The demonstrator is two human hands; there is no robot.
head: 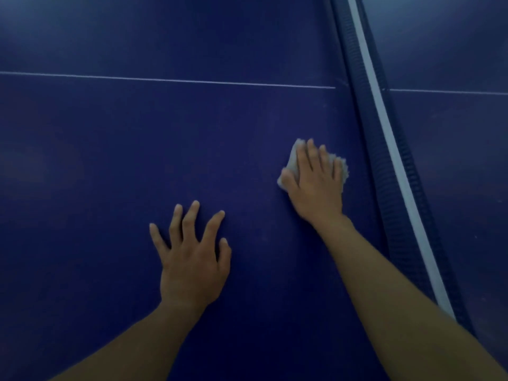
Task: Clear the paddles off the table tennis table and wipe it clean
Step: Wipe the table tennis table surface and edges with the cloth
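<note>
My right hand (316, 185) presses flat on a crumpled pale cloth (292, 160), centre right, near the white-edged dark net (384, 133). My left hand (192, 262) lies spread on the dark blue bench (96, 160), with open surface leftward.

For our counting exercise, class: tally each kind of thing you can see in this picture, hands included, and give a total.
hands: 2, left hand and right hand
cloth: 1
net: 1
table: 1
total: 5
</note>
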